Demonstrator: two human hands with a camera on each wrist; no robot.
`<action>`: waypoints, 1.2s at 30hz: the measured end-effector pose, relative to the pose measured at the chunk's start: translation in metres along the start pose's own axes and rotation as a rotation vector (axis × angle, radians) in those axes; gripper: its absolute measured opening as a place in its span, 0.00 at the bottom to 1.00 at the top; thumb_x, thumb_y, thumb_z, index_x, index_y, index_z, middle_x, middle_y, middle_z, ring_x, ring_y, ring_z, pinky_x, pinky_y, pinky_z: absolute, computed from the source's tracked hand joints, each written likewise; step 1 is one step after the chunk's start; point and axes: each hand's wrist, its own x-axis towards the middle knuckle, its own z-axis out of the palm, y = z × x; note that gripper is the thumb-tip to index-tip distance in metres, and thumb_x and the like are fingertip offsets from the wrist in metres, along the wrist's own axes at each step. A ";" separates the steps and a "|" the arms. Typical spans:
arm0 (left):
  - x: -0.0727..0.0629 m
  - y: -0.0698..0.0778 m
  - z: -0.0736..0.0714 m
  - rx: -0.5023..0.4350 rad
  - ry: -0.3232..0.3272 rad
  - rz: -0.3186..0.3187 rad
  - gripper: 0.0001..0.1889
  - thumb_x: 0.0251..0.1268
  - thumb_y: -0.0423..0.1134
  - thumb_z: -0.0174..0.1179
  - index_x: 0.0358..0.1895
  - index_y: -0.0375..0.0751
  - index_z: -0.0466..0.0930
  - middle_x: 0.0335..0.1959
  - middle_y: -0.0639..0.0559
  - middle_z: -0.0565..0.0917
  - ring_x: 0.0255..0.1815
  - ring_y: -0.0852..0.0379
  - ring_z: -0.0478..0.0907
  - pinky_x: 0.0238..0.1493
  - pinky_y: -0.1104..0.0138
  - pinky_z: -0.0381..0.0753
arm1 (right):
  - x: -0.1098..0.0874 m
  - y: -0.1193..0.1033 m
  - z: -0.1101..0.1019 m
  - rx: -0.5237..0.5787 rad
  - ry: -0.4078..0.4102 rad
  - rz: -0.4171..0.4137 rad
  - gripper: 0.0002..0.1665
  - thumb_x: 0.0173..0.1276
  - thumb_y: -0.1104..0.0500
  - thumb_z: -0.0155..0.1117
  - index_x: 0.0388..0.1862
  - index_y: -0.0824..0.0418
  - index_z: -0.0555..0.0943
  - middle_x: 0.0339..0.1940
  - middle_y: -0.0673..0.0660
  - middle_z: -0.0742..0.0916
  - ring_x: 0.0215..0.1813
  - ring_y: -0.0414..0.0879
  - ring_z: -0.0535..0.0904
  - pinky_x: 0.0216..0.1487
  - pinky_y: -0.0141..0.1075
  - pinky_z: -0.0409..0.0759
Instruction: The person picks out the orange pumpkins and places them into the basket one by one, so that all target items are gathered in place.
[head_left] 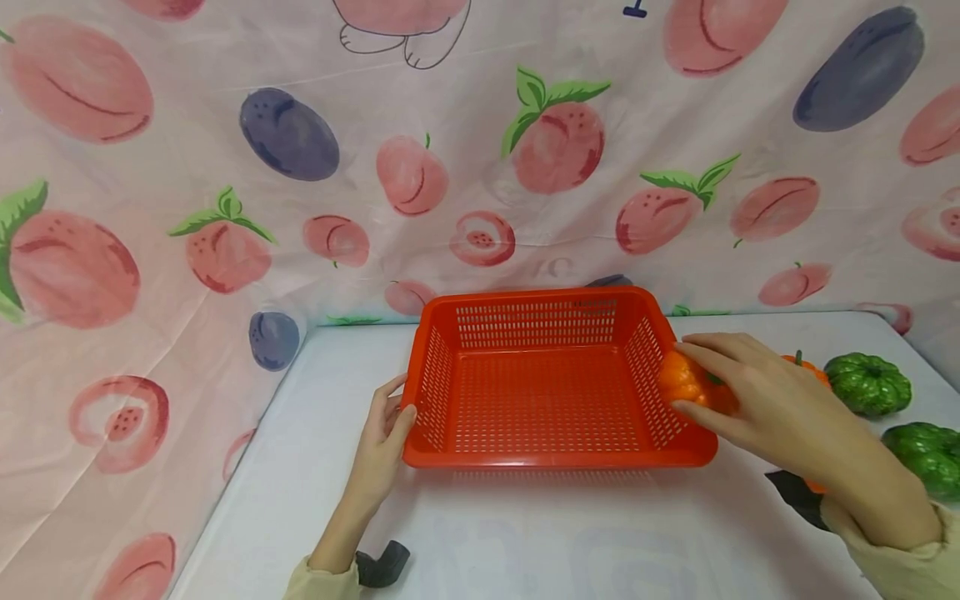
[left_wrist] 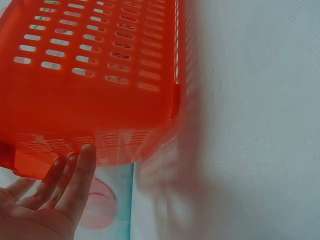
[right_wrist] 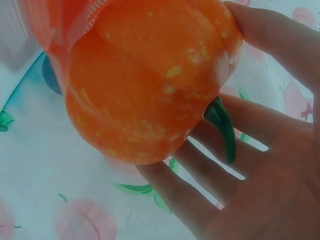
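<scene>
A red plastic basket (head_left: 555,459) with slotted walls has nothing in it that shows. At its left end my left hand (head_left: 378,446) holds the rim, thumb at the top edge. The left wrist view shows that hand's fingers (left_wrist: 80,180) against the outer wall. My right hand (head_left: 787,412) grips a small orange pumpkin (head_left: 681,379) at the right rim, fingers and thumb spread around it. In the right wrist view, the pumpkin's green stem (right_wrist: 221,127) points toward the palm, and the basket's red edge (right_wrist: 55,45) overlaps the pumpkin.
Another orange pumpkin (head_left: 816,368) is partly hidden behind my right hand. Two mottled green pumpkins (head_left: 867,385) (head_left: 930,458) lie at the right of the white table (head_left: 600,533). A fruit-print cloth (head_left: 420,242) hangs behind and at the left.
</scene>
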 end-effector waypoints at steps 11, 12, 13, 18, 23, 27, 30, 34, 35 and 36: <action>0.000 -0.003 0.000 -0.014 -0.005 0.008 0.26 0.78 0.39 0.50 0.75 0.47 0.57 0.61 0.37 0.75 0.59 0.41 0.78 0.52 0.66 0.82 | 0.013 -0.010 0.000 0.032 -0.068 -0.002 0.40 0.55 0.45 0.78 0.63 0.62 0.79 0.60 0.65 0.80 0.60 0.61 0.75 0.48 0.59 0.81; 0.000 -0.003 0.000 -0.013 -0.004 0.011 0.26 0.78 0.39 0.50 0.75 0.47 0.57 0.61 0.37 0.75 0.58 0.41 0.78 0.52 0.66 0.82 | 0.014 -0.011 0.000 0.034 -0.072 -0.002 0.40 0.55 0.45 0.78 0.63 0.62 0.79 0.60 0.65 0.80 0.60 0.62 0.75 0.48 0.59 0.81; 0.000 -0.003 0.000 -0.012 -0.003 0.012 0.26 0.78 0.39 0.50 0.75 0.46 0.57 0.61 0.37 0.75 0.58 0.40 0.78 0.52 0.66 0.82 | 0.015 -0.012 0.000 0.037 -0.072 -0.006 0.40 0.55 0.45 0.78 0.63 0.63 0.79 0.60 0.65 0.80 0.60 0.62 0.75 0.48 0.59 0.81; 0.000 -0.003 0.000 -0.004 -0.001 0.013 0.26 0.78 0.40 0.50 0.75 0.46 0.57 0.61 0.37 0.75 0.58 0.41 0.78 0.52 0.67 0.82 | 0.018 -0.017 0.000 0.052 -0.040 -0.041 0.38 0.55 0.46 0.78 0.61 0.63 0.79 0.59 0.64 0.81 0.60 0.61 0.76 0.53 0.59 0.78; 0.000 -0.003 -0.001 -0.003 -0.001 0.010 0.26 0.78 0.39 0.50 0.75 0.47 0.57 0.61 0.37 0.75 0.58 0.41 0.78 0.53 0.66 0.82 | 0.022 -0.022 0.001 0.049 -0.056 -0.049 0.38 0.56 0.45 0.77 0.62 0.63 0.79 0.59 0.64 0.81 0.61 0.61 0.76 0.52 0.60 0.79; 0.000 -0.002 -0.001 -0.008 -0.001 0.013 0.26 0.78 0.39 0.50 0.75 0.47 0.57 0.61 0.37 0.75 0.58 0.40 0.78 0.52 0.64 0.83 | 0.026 -0.026 0.002 0.048 -0.068 -0.055 0.38 0.57 0.45 0.76 0.63 0.63 0.79 0.59 0.64 0.81 0.61 0.61 0.76 0.52 0.60 0.79; 0.000 -0.002 -0.001 -0.018 0.000 0.014 0.26 0.78 0.39 0.50 0.75 0.47 0.57 0.61 0.37 0.75 0.58 0.40 0.78 0.51 0.63 0.83 | 0.030 -0.029 0.004 0.057 -0.071 -0.067 0.38 0.58 0.45 0.76 0.62 0.64 0.79 0.59 0.64 0.81 0.61 0.61 0.76 0.53 0.59 0.79; 0.000 -0.002 -0.001 -0.026 -0.006 0.008 0.26 0.78 0.39 0.50 0.75 0.48 0.57 0.60 0.37 0.75 0.57 0.41 0.78 0.51 0.64 0.83 | 0.034 -0.033 0.006 0.059 -0.080 -0.076 0.38 0.58 0.45 0.76 0.61 0.65 0.79 0.59 0.64 0.81 0.61 0.61 0.76 0.53 0.59 0.79; 0.000 -0.003 -0.001 -0.027 -0.006 0.009 0.26 0.78 0.39 0.50 0.75 0.48 0.57 0.60 0.37 0.75 0.57 0.40 0.78 0.51 0.64 0.83 | 0.034 -0.034 0.006 0.056 -0.083 -0.075 0.37 0.58 0.45 0.76 0.61 0.65 0.80 0.59 0.63 0.81 0.61 0.60 0.76 0.53 0.58 0.79; 0.001 -0.003 -0.001 -0.027 -0.007 0.008 0.26 0.78 0.39 0.50 0.75 0.48 0.57 0.60 0.37 0.75 0.57 0.40 0.79 0.50 0.63 0.84 | 0.035 -0.035 0.007 0.055 -0.088 -0.074 0.37 0.58 0.45 0.76 0.61 0.65 0.79 0.59 0.63 0.81 0.61 0.60 0.76 0.53 0.58 0.80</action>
